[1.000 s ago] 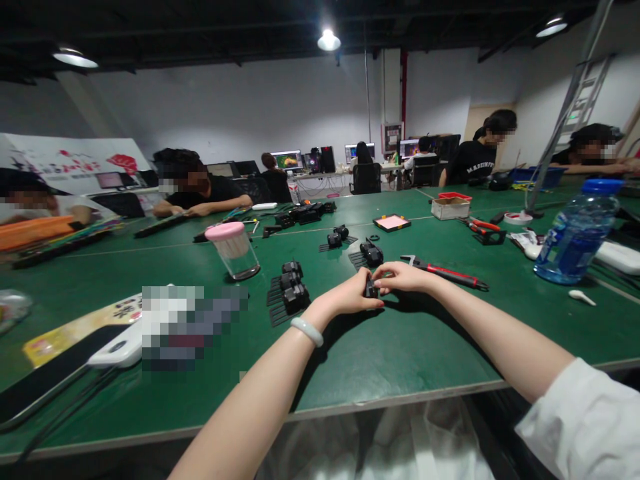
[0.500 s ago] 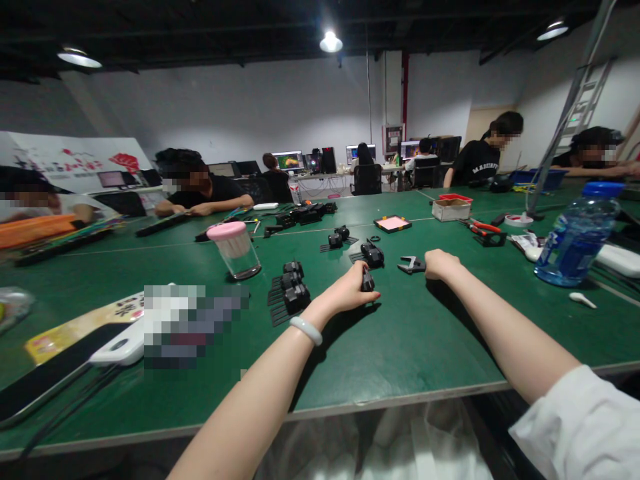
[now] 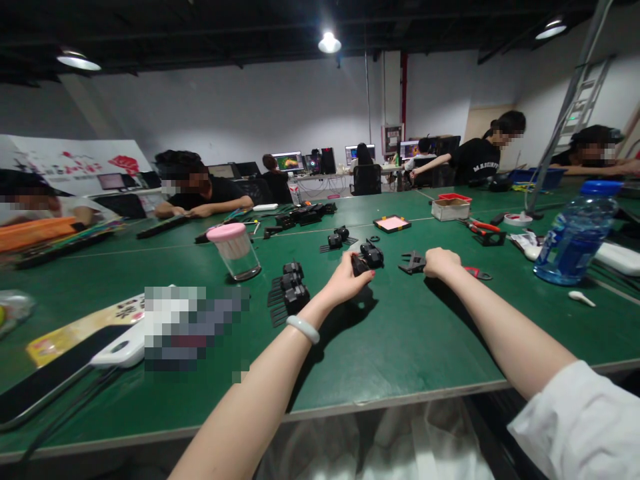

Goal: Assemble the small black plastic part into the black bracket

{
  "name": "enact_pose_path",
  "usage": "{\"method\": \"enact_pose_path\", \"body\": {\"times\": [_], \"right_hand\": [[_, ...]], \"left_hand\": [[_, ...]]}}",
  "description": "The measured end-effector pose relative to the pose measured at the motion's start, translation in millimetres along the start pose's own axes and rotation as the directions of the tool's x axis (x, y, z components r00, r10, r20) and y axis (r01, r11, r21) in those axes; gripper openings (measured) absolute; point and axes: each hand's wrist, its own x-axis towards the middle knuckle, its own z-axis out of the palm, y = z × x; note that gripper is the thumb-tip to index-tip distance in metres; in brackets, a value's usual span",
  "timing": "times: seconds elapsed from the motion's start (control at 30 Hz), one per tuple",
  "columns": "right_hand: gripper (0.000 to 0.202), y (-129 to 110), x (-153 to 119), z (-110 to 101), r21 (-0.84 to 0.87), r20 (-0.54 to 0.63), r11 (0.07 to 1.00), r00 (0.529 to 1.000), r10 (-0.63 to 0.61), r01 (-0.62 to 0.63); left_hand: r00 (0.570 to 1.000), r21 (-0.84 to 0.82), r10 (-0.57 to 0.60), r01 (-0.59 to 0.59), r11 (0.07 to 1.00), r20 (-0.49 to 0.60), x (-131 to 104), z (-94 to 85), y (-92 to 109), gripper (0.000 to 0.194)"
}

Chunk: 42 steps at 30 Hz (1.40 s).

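My left hand [image 3: 350,277], with a pale bangle on its wrist, is closed around a small black part [image 3: 359,265], mostly hidden by the fingers. Just beyond it on the green table lies a similar black part [image 3: 373,254]; whether the two touch I cannot tell. My right hand [image 3: 441,262] grips an adjustable wrench [image 3: 412,263]. Its dark jaws point left toward the left hand, and a red handle end shows behind the wrist. Several black parts with comb-like prongs [image 3: 292,285] stand in a row left of my left hand, and more [image 3: 338,239] lie farther back.
A pink-lidded clear jar [image 3: 234,252] stands to the left, near a black phone-like slab [image 3: 65,373]. On the right are a water bottle [image 3: 577,233] and red-handled pliers [image 3: 483,229]. A pink-faced square tray [image 3: 393,223] lies ahead. Other people sit around the table.
My left hand has moved slightly away from me and left, carrying the black part close to the one beyond. The wrench has turned a little in my right hand; its red handle now shows.
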Motion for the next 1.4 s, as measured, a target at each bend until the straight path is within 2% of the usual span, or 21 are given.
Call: {"method": "enact_pose_path", "body": {"times": [0.1, 0.17, 0.3, 0.43, 0.6, 0.7, 0.9, 1.07, 1.2, 1.4], "right_hand": [[0.033, 0.0, -5.5, -6.7, 0.025, -0.083, 1.000, 0.997, -0.005, 0.007], [0.031, -1.2, -11.0, -12.5, 0.050, -0.141, 0.998, 0.990, -0.024, 0.031], [0.028, -9.8, -26.6, -21.6, 0.075, -0.243, 0.988, 0.963, -0.115, 0.137], [0.027, -25.1, -44.9, -22.6, 0.050, -0.298, 0.971, 0.931, -0.210, 0.235], [0.026, -40.5, -63.5, -21.3, 0.005, -0.322, 0.949, 0.899, -0.297, 0.315], [0.026, -44.9, -71.4, -23.1, -0.024, -0.308, 0.935, 0.887, -0.344, 0.354], [0.025, -50.4, -80.8, -24.0, -0.053, -0.294, 0.905, 0.860, -0.417, 0.421], [0.024, -52.9, -81.3, -20.5, -0.063, -0.287, 0.901, 0.857, -0.429, 0.429], [0.023, -53.2, -81.2, -18.0, -0.064, -0.288, 0.895, 0.850, -0.441, 0.442], [0.031, -52.1, -86.8, -18.7, -0.041, -0.336, 0.857, 0.800, -0.496, 0.514]], "left_hand": [[0.997, -0.189, -0.064, 0.056, 0.980, -0.036, 5.6, -2.6, 0.4, 0.048], [0.991, -0.339, -0.124, 0.098, 0.935, -0.055, 8.2, -5.2, 2.5, 0.044], [0.968, -0.623, -0.242, 0.153, 0.767, -0.061, 9.5, -11.7, 9.5, 0.034], [0.954, -0.778, -0.293, 0.143, 0.611, -0.054, 7.8, -16.3, 14.6, 0.029], [0.975, -0.806, -0.211, 0.067, 0.588, -0.073, 6.3, -16.9, 16.2, 0.033], [0.983, -0.813, -0.176, 0.061, 0.579, -0.052, 5.8, -16.9, 18.0, 0.038], [0.977, -0.823, -0.214, 0.132, 0.552, 0.014, 4.9, -17.0, 23.7, 0.043], [0.964, -0.822, -0.244, 0.220, 0.525, 0.102, 1.9, -16.0, 29.1, 0.045], [0.954, -0.807, -0.283, 0.244, 0.537, 0.101, -0.8, -15.9, 31.9, 0.046], [0.951, -0.808, -0.285, 0.261, 0.528, 0.121, -0.5, -16.4, 29.5, 0.045]]}}
